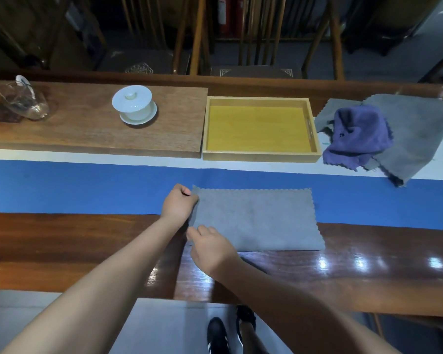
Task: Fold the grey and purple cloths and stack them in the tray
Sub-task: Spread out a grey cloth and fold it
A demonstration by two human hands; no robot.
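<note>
A grey cloth (258, 221) lies flat on the table in front of me, folded into a wide rectangle. My left hand (179, 201) pinches its far left corner. My right hand (210, 247) pinches its near left corner. Behind it stands a light wooden tray (260, 156) with a yellow bottom and nothing in it. To the right of the tray a crumpled purple cloth (358, 136) lies on top of another spread grey cloth (417, 139).
A white lidded tea bowl (134, 104) on a saucer sits on a wooden board (87, 131) left of the tray. A glass pitcher (23, 100) lies at the far left. Chairs stand behind the table. A blue runner (74, 187) crosses the table.
</note>
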